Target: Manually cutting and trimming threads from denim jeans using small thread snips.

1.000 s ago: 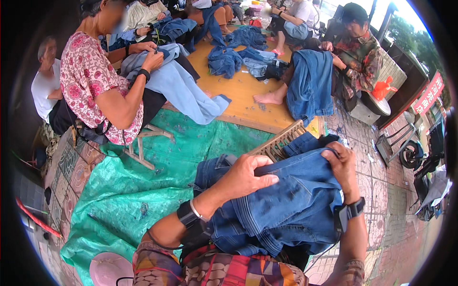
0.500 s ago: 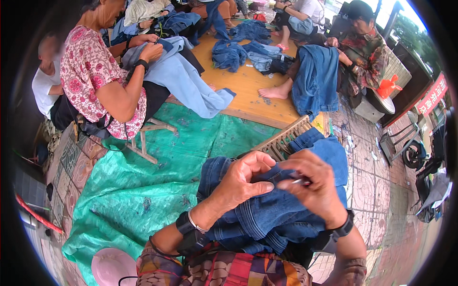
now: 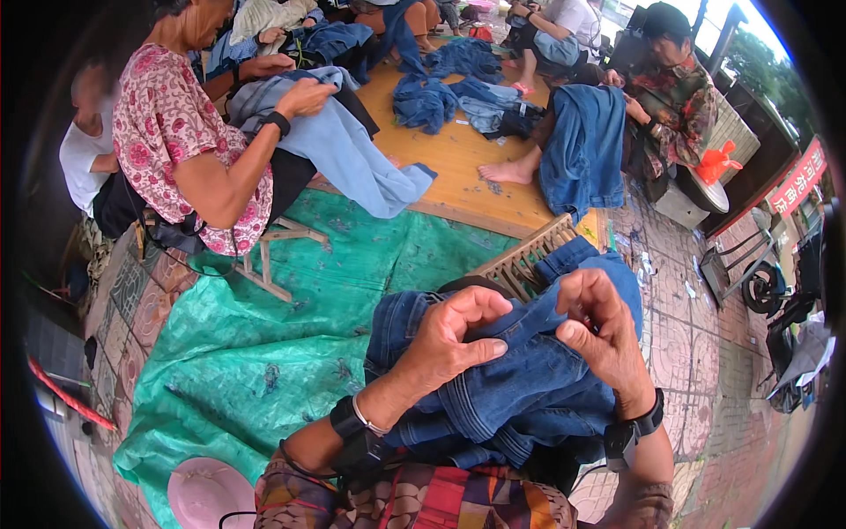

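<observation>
Dark blue jeans [image 3: 502, 401] lie bunched across my lap. My left hand [image 3: 458, 331] is closed on a raised fold of the denim, thumb toward the right. A little to the right, over the same jeans, my right hand [image 3: 601, 326] is held up with its fingers curled toward the thumb. Whatever sits in its grasp is hidden; no tool shows clearly there now. The two hands are apart, with a stretch of denim between them.
A slatted wooden frame [image 3: 529, 260] stands just beyond the jeans. Green sheeting [image 3: 256, 353] covers the ground at left, with a pink hat-like item [image 3: 211, 494] on it. Around an orange board [image 3: 432, 163] with denim piles [image 3: 463, 57], several people work on garments.
My right hand has moved right, away from my left hand, and the small shiny tool seen in it earlier no longer shows. My left hand has barely shifted.
</observation>
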Demonstrator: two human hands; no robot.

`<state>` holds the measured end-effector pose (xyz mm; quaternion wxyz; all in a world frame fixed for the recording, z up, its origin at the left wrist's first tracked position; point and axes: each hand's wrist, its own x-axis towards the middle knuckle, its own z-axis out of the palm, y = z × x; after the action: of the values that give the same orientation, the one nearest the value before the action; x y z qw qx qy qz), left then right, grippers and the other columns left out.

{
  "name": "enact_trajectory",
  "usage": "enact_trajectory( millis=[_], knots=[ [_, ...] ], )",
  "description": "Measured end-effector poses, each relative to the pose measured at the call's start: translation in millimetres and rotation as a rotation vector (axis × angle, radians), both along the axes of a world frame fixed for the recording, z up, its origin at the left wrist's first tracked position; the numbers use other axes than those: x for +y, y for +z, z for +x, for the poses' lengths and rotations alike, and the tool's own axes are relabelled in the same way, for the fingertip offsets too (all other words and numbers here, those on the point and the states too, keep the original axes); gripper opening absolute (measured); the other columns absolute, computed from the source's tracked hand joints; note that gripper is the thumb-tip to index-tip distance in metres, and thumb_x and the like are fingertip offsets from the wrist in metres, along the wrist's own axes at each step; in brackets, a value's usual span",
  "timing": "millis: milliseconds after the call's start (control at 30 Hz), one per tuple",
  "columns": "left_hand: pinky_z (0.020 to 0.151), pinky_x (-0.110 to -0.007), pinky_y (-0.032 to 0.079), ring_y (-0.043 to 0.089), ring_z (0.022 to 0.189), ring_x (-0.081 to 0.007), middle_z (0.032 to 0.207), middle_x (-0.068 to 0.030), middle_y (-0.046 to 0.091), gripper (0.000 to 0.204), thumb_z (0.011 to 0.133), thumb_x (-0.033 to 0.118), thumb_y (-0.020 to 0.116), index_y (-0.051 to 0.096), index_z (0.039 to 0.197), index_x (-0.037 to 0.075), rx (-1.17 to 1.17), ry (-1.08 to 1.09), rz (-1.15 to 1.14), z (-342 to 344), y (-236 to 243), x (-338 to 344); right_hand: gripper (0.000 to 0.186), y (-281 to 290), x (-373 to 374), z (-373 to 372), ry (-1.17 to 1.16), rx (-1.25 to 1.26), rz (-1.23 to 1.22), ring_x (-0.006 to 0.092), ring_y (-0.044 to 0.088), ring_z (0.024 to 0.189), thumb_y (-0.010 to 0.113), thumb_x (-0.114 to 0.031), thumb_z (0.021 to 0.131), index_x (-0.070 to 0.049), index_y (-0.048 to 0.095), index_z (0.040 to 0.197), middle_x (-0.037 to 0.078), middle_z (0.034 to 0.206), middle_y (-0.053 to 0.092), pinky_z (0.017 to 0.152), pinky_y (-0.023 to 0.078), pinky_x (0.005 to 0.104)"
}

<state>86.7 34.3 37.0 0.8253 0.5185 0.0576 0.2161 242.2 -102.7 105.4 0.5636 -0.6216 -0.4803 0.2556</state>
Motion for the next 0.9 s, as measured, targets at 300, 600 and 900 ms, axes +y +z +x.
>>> enact_trajectory(
  millis=[300, 600, 900],
  knots=[
    [0.087, -0.024, 0.044, 0.054, 0.098, -0.0092, 0.104, -0.0020, 0.058, 0.044, 0.075, 0.001, 0.072, 0.052, 0.113, 0.003, -0.023, 0.014, 0.069, 1, -6, -1, 0.027, -3, -1, -9, 0.045, -0.489, -0.075, 0.0266, 0.058, 0.069, 0.075, -0.004, 0.069, -0.001, 0.059, 0.091, 0.010, 0.081, 0.060, 0.059, 0.045, 0.0336],
    [0.089, -0.025, 0.043, 0.053, 0.101, -0.0097, 0.106, -0.0018, 0.057, 0.044, 0.075, 0.000, 0.072, 0.051, 0.114, 0.003, -0.008, 0.020, 0.126, -2, -8, -2, 0.020, -14, 4, -10, 0.022, -0.688, -0.022, 0.0232, 0.059, 0.068, 0.075, -0.004, 0.069, -0.002, 0.061, 0.083, 0.008, 0.077, 0.061, 0.059, 0.045, 0.0329],
    [0.077, -0.026, 0.047, 0.063, 0.080, -0.0166, 0.087, -0.0053, 0.066, 0.019, 0.077, 0.002, 0.070, 0.062, 0.093, 0.005, 0.040, 0.292, 0.812, -5, 7, -2, 0.025, -9, 10, -2, 0.018, -0.079, -0.096, 0.0032, 0.041, 0.060, 0.077, -0.011, 0.074, -0.005, 0.060, 0.091, -0.003, 0.072, 0.051, 0.054, 0.033, 0.0190]
  ],
)
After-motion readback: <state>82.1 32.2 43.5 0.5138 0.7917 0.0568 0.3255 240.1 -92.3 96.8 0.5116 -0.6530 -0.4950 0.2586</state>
